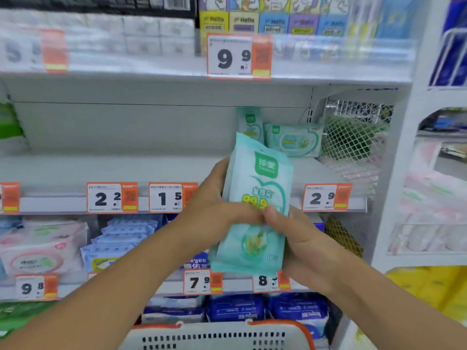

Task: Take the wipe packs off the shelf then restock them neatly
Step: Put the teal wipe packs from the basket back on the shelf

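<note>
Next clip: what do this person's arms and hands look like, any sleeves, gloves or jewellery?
Both forearms are bare up to the frame edge, no sleeves in view. The left hand and right hand wear no gloves; no rings, watch or bracelet show. The picture is slightly blurred.

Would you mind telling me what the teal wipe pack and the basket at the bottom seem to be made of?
Wipe pack: apparently soft plastic film with a slight sheen; it bends and creases in both hands. Basket: seemingly rigid moulded plastic, matte grey with an orange rim and rows of slots.

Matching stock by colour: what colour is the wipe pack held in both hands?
Light teal wipe pack with a green logo patch, clearest in the head view.
</note>
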{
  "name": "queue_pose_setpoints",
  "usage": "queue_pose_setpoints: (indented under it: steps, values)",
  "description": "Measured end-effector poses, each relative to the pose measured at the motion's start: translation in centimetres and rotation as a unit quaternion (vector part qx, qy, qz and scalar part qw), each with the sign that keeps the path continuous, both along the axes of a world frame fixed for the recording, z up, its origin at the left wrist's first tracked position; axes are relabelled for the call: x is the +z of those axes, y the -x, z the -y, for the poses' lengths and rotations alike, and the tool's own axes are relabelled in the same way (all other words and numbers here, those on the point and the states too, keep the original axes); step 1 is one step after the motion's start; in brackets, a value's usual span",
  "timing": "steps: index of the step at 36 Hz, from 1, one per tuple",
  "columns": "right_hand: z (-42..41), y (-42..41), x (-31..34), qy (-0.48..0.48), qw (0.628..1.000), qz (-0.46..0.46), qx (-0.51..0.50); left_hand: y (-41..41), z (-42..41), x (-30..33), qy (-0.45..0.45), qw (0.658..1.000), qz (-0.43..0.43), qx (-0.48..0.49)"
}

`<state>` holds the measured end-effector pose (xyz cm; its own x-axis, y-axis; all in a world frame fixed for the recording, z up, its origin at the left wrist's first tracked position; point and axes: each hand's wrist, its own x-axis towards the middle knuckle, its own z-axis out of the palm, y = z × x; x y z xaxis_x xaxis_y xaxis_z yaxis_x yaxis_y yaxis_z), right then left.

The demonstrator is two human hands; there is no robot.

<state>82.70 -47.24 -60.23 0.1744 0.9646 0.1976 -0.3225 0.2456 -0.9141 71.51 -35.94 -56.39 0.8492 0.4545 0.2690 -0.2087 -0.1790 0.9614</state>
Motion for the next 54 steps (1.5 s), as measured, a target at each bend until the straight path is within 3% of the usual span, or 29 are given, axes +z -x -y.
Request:
queue_pose_setpoints:
  steps: [3, 7, 11, 14, 16, 20, 25, 31, 38, 44, 48, 54]
  values:
    - [-0.2, -1.5, 1.7, 0.01, 0.998, -0.037, -0.055, -2.6, -0.2, 2.2, 0.005, 1.0, -0.012, 0.004]
    - [-1.7, -4.9, 5.2, 0.043, 0.987, -0.028, -0.153, -6.0, -2.6, 5.4, -0.078, 0.993, -0.086, 0.027]
    - [-6.4, -10.9, 8.7, 0.077, 0.971, 0.035, -0.225, -10.0, -7.7, 6.2, -0.141, 0.96, -0.211, 0.12]
    - [-11.2, -16.4, 9.3, 0.123, 0.955, 0.09, -0.255, -12.9, -11.1, 5.9, -0.13, 0.95, -0.272, 0.075]
    - [-13.9, -19.5, 8.7, 0.129, 0.956, 0.126, -0.233, -15.1, -12.8, 5.3, -0.17, 0.946, -0.272, 0.04]
    - [-18.2, -24.1, 5.7, 0.125, 0.933, 0.234, -0.243, -20.7, -16.2, 2.4, -0.229, 0.939, -0.247, 0.068]
    - [-21.9, -26.6, 2.8, 0.104, 0.905, 0.308, -0.274, -28.2, -25.0, -2.2, -0.176, 0.944, -0.236, 0.149]
    - [-22.7, -27.2, 1.9, 0.15, 0.905, 0.302, -0.26, -27.4, -23.1, 0.2, -0.098, 0.971, -0.218, 0.005]
    - [-23.8, -26.9, 2.6, 0.185, 0.903, 0.283, -0.266, -27.1, -22.6, 0.2, -0.065, 0.976, -0.206, -0.033]
    - [-22.8, -26.4, 3.7, 0.204, 0.916, 0.258, -0.228, -26.8, -22.6, 0.1, -0.085, 0.971, -0.225, -0.016]
    - [-21.2, -25.4, 4.8, 0.212, 0.93, 0.208, -0.217, -26.6, -21.8, 0.6, -0.111, 0.966, -0.226, 0.052]
    - [-18.7, -23.5, 6.3, 0.271, 0.909, 0.248, -0.194, -24.6, -21.1, 1.8, -0.138, 0.936, -0.307, 0.105]
